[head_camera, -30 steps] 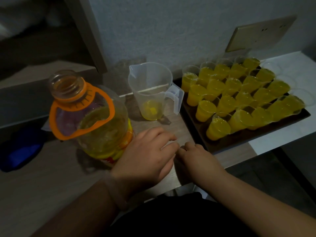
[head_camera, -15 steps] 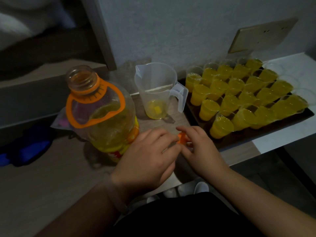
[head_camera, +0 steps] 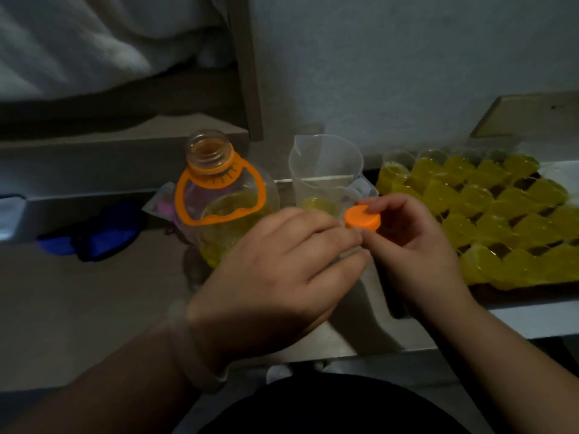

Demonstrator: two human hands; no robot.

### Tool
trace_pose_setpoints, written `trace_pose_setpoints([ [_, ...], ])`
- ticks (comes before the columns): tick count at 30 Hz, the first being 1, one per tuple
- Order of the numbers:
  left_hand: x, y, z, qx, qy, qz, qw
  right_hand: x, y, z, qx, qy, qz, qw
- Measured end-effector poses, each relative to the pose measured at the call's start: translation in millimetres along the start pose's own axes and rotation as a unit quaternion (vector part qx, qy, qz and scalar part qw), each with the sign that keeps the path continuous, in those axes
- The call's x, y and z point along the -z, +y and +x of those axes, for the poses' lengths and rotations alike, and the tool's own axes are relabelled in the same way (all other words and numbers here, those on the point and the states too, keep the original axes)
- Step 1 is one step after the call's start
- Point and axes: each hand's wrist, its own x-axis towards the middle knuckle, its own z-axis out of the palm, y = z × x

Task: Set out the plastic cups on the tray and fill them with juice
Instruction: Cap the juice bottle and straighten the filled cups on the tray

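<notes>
Right hand (head_camera: 416, 255) pinches orange cap (head_camera: 362, 218) between open bottle (head_camera: 219, 195) and cup-packed tray (head_camera: 498, 294)

The cap (head_camera: 362, 218) was orange. The bottle (head_camera: 219, 202) had an orange handle (head_camera: 188, 195). The cups (head_camera: 470, 220) held yellow juice.

We see clear plastic cups (head_camera: 476, 214) of yellow juice packed upright in rows on the dark tray (head_camera: 501, 291) at the worktop's right end. Near the back edge the open, part-full juice bottle (head_camera: 219, 195) stands just left of a clear jug (head_camera: 326, 170) holding a little juice. The bottle's orange cap (head_camera: 362, 218) is pinched in our right hand (head_camera: 416, 245).
</notes>
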Motion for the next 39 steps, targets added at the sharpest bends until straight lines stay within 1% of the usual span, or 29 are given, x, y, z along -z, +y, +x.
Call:
trace_pose_setpoints([
  [5,13,-9,-3,0.028,0.019,0.038,0.999,-6,-18,17,0.041,-0.012,0.063,0.997],
  [11,28,-25,-30,0.042,0.067,0.063,0.995,-36,-52,28,0.111,-0.054,0.072,0.99],
  [15,35,-50,-57,0.044,0.052,0.057,0.996,-67,-70,37,0.152,-0.078,0.078,0.982],
  [18,39,-68,-69,0.022,0.03,0.046,0.998,-97,-73,43,0.153,-0.103,0.08,0.979],
  [21,37,-81,-75,-0.025,0.022,0.035,0.999,-119,-70,44,0.155,-0.116,0.04,0.98],
  [24,29,-93,-81,-0.063,0.025,0.014,0.998,-127,-65,45,0.129,-0.113,-0.008,0.985],
  [29,20,-110,-85,-0.097,0.047,-0.021,0.994,-131,-62,48,0.118,-0.094,-0.041,0.988],
  [34,18,-120,-83,-0.096,0.093,-0.064,0.989,-130,-68,52,0.114,-0.082,-0.116,0.983],
  [39,10,-115,-87,-0.085,0.108,-0.066,0.988,-131,-81,59,0.106,-0.105,-0.168,0.974],
])
